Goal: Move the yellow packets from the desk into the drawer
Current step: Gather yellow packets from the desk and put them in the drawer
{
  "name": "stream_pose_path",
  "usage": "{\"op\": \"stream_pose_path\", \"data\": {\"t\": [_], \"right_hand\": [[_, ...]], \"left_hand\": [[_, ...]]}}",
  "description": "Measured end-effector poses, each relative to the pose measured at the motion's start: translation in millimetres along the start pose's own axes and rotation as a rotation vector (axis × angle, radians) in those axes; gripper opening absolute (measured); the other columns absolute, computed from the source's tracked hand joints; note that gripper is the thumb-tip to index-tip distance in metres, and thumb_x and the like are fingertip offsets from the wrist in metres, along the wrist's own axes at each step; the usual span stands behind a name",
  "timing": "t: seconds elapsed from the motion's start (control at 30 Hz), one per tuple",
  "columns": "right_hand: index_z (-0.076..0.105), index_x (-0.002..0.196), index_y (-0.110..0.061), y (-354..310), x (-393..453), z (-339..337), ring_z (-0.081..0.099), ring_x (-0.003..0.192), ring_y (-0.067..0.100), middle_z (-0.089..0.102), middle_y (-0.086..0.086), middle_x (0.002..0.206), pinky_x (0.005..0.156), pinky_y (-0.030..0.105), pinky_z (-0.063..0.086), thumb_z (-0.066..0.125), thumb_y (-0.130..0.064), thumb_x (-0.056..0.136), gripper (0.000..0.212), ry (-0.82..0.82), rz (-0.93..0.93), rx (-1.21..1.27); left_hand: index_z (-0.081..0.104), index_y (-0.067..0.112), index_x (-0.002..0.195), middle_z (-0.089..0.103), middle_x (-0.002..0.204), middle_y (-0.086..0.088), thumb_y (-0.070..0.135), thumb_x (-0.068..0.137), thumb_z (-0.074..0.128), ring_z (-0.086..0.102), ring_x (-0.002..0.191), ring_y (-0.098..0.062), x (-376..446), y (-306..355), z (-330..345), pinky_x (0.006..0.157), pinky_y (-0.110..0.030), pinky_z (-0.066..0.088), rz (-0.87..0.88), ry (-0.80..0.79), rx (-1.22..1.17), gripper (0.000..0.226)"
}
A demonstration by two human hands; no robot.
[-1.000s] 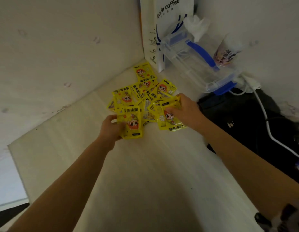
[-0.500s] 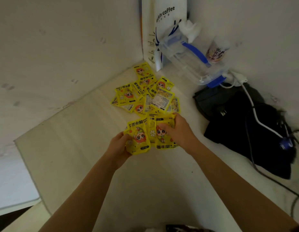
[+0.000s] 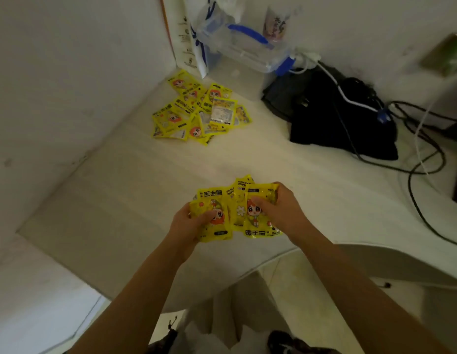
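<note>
My left hand (image 3: 190, 221) and right hand (image 3: 281, 209) each clutch a fan of yellow packets (image 3: 232, 210) above the tabletop (image 3: 120, 200). I should square them together before lowering; the drawer isn't visible.

Both bare forearms reach forward from the bottom of the view and converge. The left hand (image 3: 190, 222) and right hand (image 3: 282, 209) sit side by side, fingers curled, thumbs on top, each gripping yellow packets (image 3: 236, 210).
</note>
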State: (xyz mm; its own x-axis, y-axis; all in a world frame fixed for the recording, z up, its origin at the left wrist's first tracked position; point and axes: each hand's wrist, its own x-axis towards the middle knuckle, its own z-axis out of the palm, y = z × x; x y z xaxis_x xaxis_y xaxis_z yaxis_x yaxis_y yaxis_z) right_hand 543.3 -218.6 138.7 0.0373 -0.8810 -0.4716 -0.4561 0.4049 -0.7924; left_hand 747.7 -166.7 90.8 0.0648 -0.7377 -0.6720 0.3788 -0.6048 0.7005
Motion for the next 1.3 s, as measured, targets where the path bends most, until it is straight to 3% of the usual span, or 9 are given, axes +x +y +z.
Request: {"op": "stream_pose_path", "data": {"t": [0.17, 0.33, 0.47, 0.53, 0.63, 0.77, 0.9, 1.1, 1.3], "right_hand": [[0.055, 0.106, -0.013, 44.9, -52.9, -12.4, 0.067, 0.088, 0.023, 0.068, 0.006, 0.099, 0.063, 0.036, 0.056, 0.068, -0.03, 0.084, 0.03, 0.134, 0.088, 0.05], [0.057, 0.107, -0.01, 90.7, -108.1, -35.1, 0.065, 0.071, 0.018, 0.07, 0.008, 0.096, 0.047, 0.026, 0.048, 0.068, -0.026, 0.085, 0.029, 0.236, 0.2, 0.213], [0.057, 0.104, -0.007, 128.9, -155.4, -58.1, 0.068, 0.077, 0.022, 0.07, 0.007, 0.092, 0.066, 0.04, 0.058, 0.069, -0.022, 0.085, 0.027, 0.352, 0.312, 0.35], [0.058, 0.105, -0.007, 152.6, -181.7, -72.1, 0.069, 0.079, 0.021, 0.07, 0.005, 0.092, 0.067, 0.039, 0.058, 0.068, -0.022, 0.086, 0.027, 0.395, 0.343, 0.404], [0.061, 0.101, -0.011, 193.8, -222.9, -93.5, 0.066, 0.068, 0.01, 0.069, -0.004, 0.081, 0.06, 0.031, 0.056, 0.067, -0.02, 0.086, 0.019, 0.471, 0.367, 0.475], [0.063, 0.101, -0.011, 253.3, -281.9, -122.0, 0.065, 0.066, 0.01, 0.069, -0.003, 0.079, 0.053, 0.027, 0.054, 0.068, -0.019, 0.086, 0.018, 0.565, 0.403, 0.576], [0.062, 0.108, -0.008, 309.6, -340.7, -150.5, 0.07, 0.078, 0.017, 0.072, 0.004, 0.09, 0.068, 0.037, 0.059, 0.069, -0.02, 0.086, 0.026, 0.637, 0.455, 0.697], [0.059, 0.083, -0.021, 367.5, -405.2, -189.6, 0.069, 0.082, 0.025, 0.071, 0.005, 0.086, 0.079, 0.044, 0.058, 0.069, -0.017, 0.085, 0.011, 0.749, 0.484, 0.796], [0.058, 0.092, -0.015, 402.6, -434.1, -226.4, 0.069, 0.092, 0.034, 0.071, 0.017, 0.099, 0.082, 0.055, 0.056, 0.068, -0.018, 0.086, 0.012, 0.809, 0.524, 0.896]], "left_hand": [[0.059, 0.006, 0.119, 0.07, 0.111, -0.018, -0.001, 0.077, 0.072, 0.068, 0.098, -0.038, -22.2, -27.8, 14.8, 0.08, -0.056, 0.056, -0.03, -0.06, 0.128, 0.043], [0.062, 0.009, 0.113, 0.07, 0.107, -0.017, 0.001, 0.077, 0.073, 0.069, 0.094, -0.037, -44.4, -61.8, 47.9, 0.081, -0.058, 0.055, -0.02, -0.089, 0.258, 0.039], [0.064, 0.015, 0.105, 0.072, 0.102, -0.013, 0.003, 0.076, 0.074, 0.07, 0.094, -0.034, -63.4, -95.6, 82.8, 0.082, -0.058, 0.055, -0.027, -0.144, 0.372, 0.032], [0.065, 0.017, 0.102, 0.073, 0.1, -0.011, 0.005, 0.075, 0.076, 0.07, 0.092, -0.032, -75.4, -116.1, 102.4, 0.082, -0.057, 0.055, -0.036, -0.187, 0.439, 0.032], [0.065, 0.015, 0.107, 0.074, 0.1, -0.01, 0.007, 0.073, 0.078, 0.071, 0.091, -0.03, -98.7, -149.7, 134.1, 0.081, -0.053, 0.056, -0.07, -0.254, 0.504, 0.037], [0.062, 0.012, 0.112, 0.073, 0.1, -0.012, 0.006, 0.074, 0.076, 0.071, 0.088, -0.028, -138.5, -203.1, 177.6, 0.072, -0.041, 0.059, -0.099, -0.306, 0.541, 0.04], [0.064, 0.013, 0.105, 0.073, 0.094, -0.01, 0.003, 0.076, 0.074, 0.071, 0.076, -0.02, -178.0, -259.5, 218.4, 0.057, -0.029, 0.057, -0.127, -0.356, 0.568, 0.033], [0.063, 0.009, 0.108, 0.072, 0.101, -0.015, 0.002, 0.075, 0.074, 0.07, 0.089, -0.03, -217.9, -325.0, 275.0, 0.076, -0.043, 0.058, -0.172, -0.454, 0.602, 0.036], [0.062, 0.011, 0.109, 0.071, 0.106, -0.016, 0.002, 0.076, 0.073, 0.069, 0.093, -0.032, -230.0, -360.9, 328.5, 0.08, -0.048, 0.057, -0.179, -0.491, 0.656, 0.036]]}}
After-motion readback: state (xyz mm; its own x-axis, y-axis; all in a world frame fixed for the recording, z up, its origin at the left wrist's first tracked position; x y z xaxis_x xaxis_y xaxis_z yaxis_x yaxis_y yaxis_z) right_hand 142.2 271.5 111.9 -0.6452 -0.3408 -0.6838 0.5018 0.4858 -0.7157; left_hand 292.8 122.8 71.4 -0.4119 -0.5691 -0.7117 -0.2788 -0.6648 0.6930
